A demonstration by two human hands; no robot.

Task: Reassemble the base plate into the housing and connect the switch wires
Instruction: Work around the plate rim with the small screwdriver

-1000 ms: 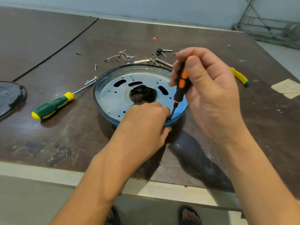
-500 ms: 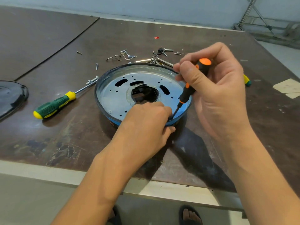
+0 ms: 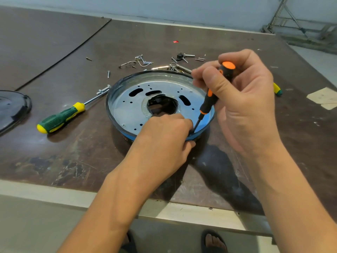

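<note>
the base plate is bare silver-grey metal dotted with small dark holes and dark oblong slots, and the housing has a bright blue wall and a black rim. the small screwdriver is black with an orange cap and orange bands, the large screwdriver dark green with yellow ends and a shiny silver shaft. the desk is dark brown with pale scuffed blotches and a cream edge, and on it are silver screws, a red scrap, beige paper and a glossy black cover.
</note>
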